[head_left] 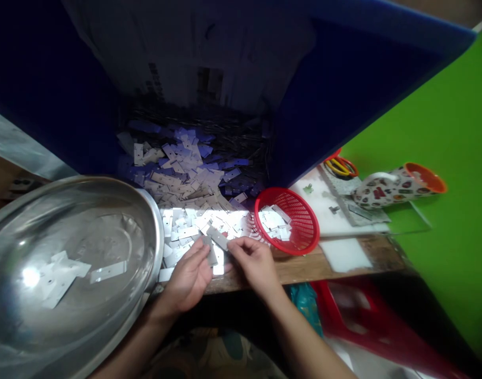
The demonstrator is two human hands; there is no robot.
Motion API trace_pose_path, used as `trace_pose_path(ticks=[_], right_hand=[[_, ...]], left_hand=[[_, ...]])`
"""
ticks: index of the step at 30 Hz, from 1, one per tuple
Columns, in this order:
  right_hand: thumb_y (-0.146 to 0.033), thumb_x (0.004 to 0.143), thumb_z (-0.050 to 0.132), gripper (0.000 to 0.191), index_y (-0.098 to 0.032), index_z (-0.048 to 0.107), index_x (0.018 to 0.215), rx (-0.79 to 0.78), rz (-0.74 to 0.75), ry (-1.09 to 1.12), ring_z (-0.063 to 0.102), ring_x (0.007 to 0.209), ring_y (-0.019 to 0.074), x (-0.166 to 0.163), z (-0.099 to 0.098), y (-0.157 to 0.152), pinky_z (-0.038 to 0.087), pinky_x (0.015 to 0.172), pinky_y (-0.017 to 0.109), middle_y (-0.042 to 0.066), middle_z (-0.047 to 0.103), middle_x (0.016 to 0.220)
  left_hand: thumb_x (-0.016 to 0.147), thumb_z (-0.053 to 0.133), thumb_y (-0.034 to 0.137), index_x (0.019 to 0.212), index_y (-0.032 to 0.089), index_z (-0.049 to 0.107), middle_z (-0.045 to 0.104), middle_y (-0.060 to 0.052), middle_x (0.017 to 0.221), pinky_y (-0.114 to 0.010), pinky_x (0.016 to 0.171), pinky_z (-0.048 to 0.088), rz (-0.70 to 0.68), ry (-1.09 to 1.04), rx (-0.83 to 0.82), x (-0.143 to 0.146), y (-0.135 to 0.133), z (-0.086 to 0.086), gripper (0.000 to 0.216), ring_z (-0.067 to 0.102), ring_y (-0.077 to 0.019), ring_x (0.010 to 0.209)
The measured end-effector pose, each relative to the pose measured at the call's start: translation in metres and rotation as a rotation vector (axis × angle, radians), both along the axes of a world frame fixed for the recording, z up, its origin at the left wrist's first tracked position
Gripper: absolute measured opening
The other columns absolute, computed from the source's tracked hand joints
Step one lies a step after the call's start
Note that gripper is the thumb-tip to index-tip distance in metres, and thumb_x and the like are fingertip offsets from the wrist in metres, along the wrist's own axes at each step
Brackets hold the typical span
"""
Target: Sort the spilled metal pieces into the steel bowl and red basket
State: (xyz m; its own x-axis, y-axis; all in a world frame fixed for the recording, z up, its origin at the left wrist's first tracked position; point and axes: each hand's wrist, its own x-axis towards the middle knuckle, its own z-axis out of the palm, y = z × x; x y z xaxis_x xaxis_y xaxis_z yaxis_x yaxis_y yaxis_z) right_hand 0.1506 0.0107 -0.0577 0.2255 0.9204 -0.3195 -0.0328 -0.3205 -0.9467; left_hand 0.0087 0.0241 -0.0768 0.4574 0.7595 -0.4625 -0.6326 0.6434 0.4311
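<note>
Pinched between the fingers and thumb of my left hand [192,272] is a flat grey metal plate [211,252]. My right hand [254,260] grips the end of another metal plate [217,238], a long strip slanting up and left just above the first one. Whether the two plates touch I cannot tell. Behind and beneath my hands, a heap of similar loose metal plates [185,181] spreads over the bench and back into the dark blue enclosure.
At left a large shiny metal basin [146,263] holds several plates. A red plastic basket [310,231] with plates stands right of my hands. Farther right are a white board [307,197], a patterned mug [394,187] lying tilted, and a green wall [454,252]. Blue panels [327,95] flank the heap.
</note>
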Motion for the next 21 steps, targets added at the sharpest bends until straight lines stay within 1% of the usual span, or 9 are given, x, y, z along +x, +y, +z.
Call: trace_pose_path(ticks=[5, 7, 9, 11, 13, 15, 17, 19, 21], right_hand=[[-0.04, 0.072, 0.071, 0.03, -0.014, 0.062, 0.062, -0.087, -0.023, 0.25, 0.028, 0.036, 0.0039, 0.001, -0.006, -0.002, 0.016, 0.039, 0.019, -0.007, 0.044, 0.041], [-0.04, 0.074, 0.07, 0.03, -0.014, 0.061, 0.063, -0.097, -0.012, 0.297, 0.026, 0.035, 0.0035, 0.0, -0.005, -0.007, 0.014, 0.039, 0.019, -0.008, 0.042, 0.041], [-0.039, 0.076, 0.069, 0.027, -0.014, 0.064, 0.067, -0.038, -0.035, 0.234, 0.03, 0.038, 0.0047, 0.002, 0.0, -0.013, 0.018, 0.039, 0.019, -0.007, 0.045, 0.045], [-0.036, 0.079, 0.068, 0.021, -0.015, 0.067, 0.073, 0.112, -0.102, 0.01, 0.043, 0.046, 0.0079, 0.01, 0.012, -0.018, 0.031, 0.044, 0.02, -0.003, 0.054, 0.055], [-0.029, 0.082, 0.066, 0.013, -0.017, 0.069, 0.078, 0.331, -0.207, -0.324, 0.055, 0.063, 0.0122, 0.026, 0.026, -0.02, 0.043, 0.058, 0.024, 0.001, 0.063, 0.07], [-0.023, 0.083, 0.065, 0.007, -0.018, 0.07, 0.083, 0.515, -0.303, -0.66, 0.059, 0.075, 0.0153, 0.044, 0.039, -0.019, 0.047, 0.069, 0.028, 0.003, 0.066, 0.081], [-0.019, 0.083, 0.065, 0.013, -0.017, 0.069, 0.095, 0.605, -0.344, -0.923, 0.061, 0.08, 0.0175, 0.055, 0.045, -0.016, 0.049, 0.071, 0.03, 0.006, 0.066, 0.089], [-0.017, 0.083, 0.064, 0.023, -0.015, 0.065, 0.106, 0.639, -0.282, -1.066, 0.061, 0.085, 0.0194, 0.053, 0.044, -0.016, 0.05, 0.072, 0.032, 0.009, 0.064, 0.097], [-0.016, 0.085, 0.061, 0.022, -0.014, 0.063, 0.107, 0.659, -0.099, -1.091, 0.06, 0.09, 0.0208, 0.036, 0.034, -0.019, 0.051, 0.076, 0.034, 0.01, 0.063, 0.098]], left_hand=[[0.094, 0.047, 0.024, 0.13, 0.019, 0.051, 0.06, -0.009, 0.13, -0.043, 0.102, 0.043, 0.019, -0.047, -0.028, -0.001, 0.001, -0.002, 0.036, 0.055, -0.0242, 0.12], [0.095, 0.044, 0.029, 0.132, 0.018, 0.05, 0.06, -0.011, 0.13, -0.045, 0.101, 0.044, 0.013, -0.087, -0.061, -0.002, 0.002, -0.004, 0.039, 0.055, -0.026, 0.121], [0.095, 0.043, 0.032, 0.132, 0.017, 0.049, 0.06, -0.012, 0.13, -0.047, 0.1, 0.044, 0.019, -0.104, -0.092, -0.003, 0.003, -0.006, 0.04, 0.054, -0.0271, 0.121], [0.095, 0.041, 0.034, 0.132, 0.017, 0.049, 0.06, -0.012, 0.131, -0.049, 0.099, 0.045, 0.029, -0.104, -0.112, -0.004, 0.003, -0.006, 0.041, 0.054, -0.0281, 0.122], [0.096, 0.039, 0.036, 0.132, 0.017, 0.049, 0.058, -0.014, 0.132, -0.051, 0.097, 0.046, 0.03, -0.093, -0.125, -0.005, 0.004, -0.005, 0.042, 0.052, -0.0293, 0.124], [0.096, 0.038, 0.037, 0.133, 0.017, 0.048, 0.057, -0.014, 0.134, -0.052, 0.096, 0.046, 0.027, -0.081, -0.128, -0.006, 0.004, -0.004, 0.043, 0.05, -0.0302, 0.126], [0.096, 0.038, 0.038, 0.133, 0.016, 0.048, 0.056, -0.015, 0.135, -0.053, 0.096, 0.046, 0.029, -0.078, -0.125, -0.006, 0.004, -0.002, 0.044, 0.049, -0.0305, 0.127], [0.096, 0.037, 0.038, 0.133, 0.017, 0.048, 0.056, -0.015, 0.134, -0.052, 0.097, 0.045, 0.034, -0.089, -0.126, -0.006, 0.004, -0.001, 0.044, 0.049, -0.0301, 0.127], [0.096, 0.037, 0.038, 0.133, 0.016, 0.048, 0.057, -0.015, 0.133, -0.051, 0.099, 0.044, 0.049, -0.119, -0.128, -0.004, 0.005, 0.0, 0.045, 0.05, -0.0293, 0.127]])
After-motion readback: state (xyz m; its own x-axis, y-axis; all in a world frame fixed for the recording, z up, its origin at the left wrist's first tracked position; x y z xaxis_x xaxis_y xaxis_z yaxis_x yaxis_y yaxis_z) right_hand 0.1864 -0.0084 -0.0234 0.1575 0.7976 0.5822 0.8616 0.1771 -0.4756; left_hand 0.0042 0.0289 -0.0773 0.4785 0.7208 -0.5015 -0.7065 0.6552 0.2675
